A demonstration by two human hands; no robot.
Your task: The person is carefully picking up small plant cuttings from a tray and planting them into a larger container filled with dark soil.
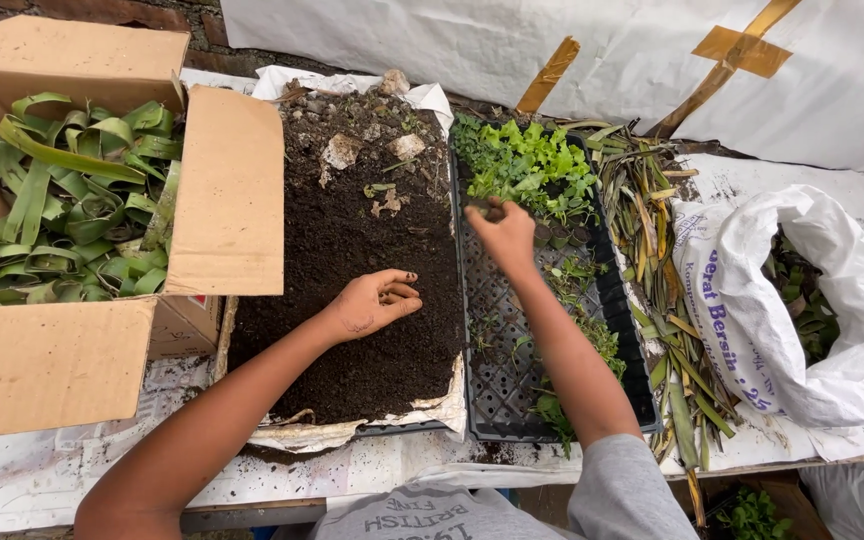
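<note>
- My left hand [377, 300] rests on the dark soil [352, 250] heaped in the middle of the desk [42, 470], fingers curled loosely into it; whether it grips any soil I cannot tell.
- My right hand [502, 232] reaches to the far part of the black seedling tray [512, 370], just right of the soil, and pinches something small and dark at its fingertips; what it is I cannot make out.
- Leafy green seedlings [532, 170] fill the far end of that tray, just beyond my right hand; sparser sprouts [597, 335] stand along its right side, and the near cells look mostly bare.
- The soil lies on a torn white sheet [352, 432], with a few pale stones [340, 150] at its far end.
- At the left, an open cardboard box [227, 190] holds curled green leaf strips [62, 200].
- To the right of the tray lies a bundle of long, yellowing leaves [667, 290], and past it a white sack [752, 300] with greenery inside.
- A white tarp [452, 40] patched with brown tape hangs at the far side.
</note>
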